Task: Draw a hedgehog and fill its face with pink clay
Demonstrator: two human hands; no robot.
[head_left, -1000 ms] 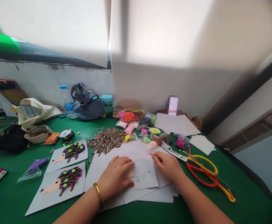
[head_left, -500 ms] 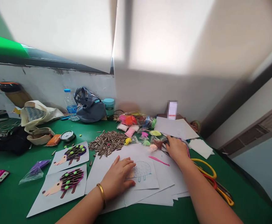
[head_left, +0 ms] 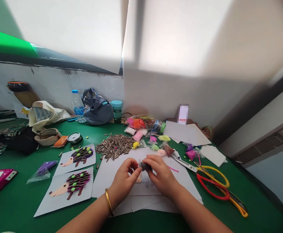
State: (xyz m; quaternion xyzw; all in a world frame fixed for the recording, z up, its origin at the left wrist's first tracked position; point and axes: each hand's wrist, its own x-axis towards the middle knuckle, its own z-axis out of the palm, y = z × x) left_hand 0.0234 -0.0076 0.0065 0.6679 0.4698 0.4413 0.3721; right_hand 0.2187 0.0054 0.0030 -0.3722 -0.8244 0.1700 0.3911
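Observation:
A small dark packet, which looks like black clay in clear plastic (head_left: pixel 144 166), is held between my two hands above the paper. My right hand (head_left: pixel 163 176) is closed around its right side. With thumb and fingertips, my left hand (head_left: pixel 124 177) pinches its left edge. Below them is a hedgehog drawing (head_left: pixel 145 178) on white paper, mostly covered by my hands. A pink modelling tool (head_left: pixel 173 169) lies just beyond my right hand, partly hidden. To the left lie two finished-looking hedgehog pictures (head_left: pixel 70 191) with sunflower-seed spines and green dots.
A heap of sunflower seeds (head_left: pixel 116 145) sits behind the paper. Bags of coloured clay (head_left: pixel 139 136) lie further back. On the right are scissors with red and yellow handles (head_left: pixel 213 184). A purple clay bag (head_left: pixel 44 168) and a magenta box (head_left: pixel 0 181) are on the left.
My right hand has come back from the clay bags near the scissors with the dark packet. My left hand has lifted off the drawing and taken hold of the packet's edge.

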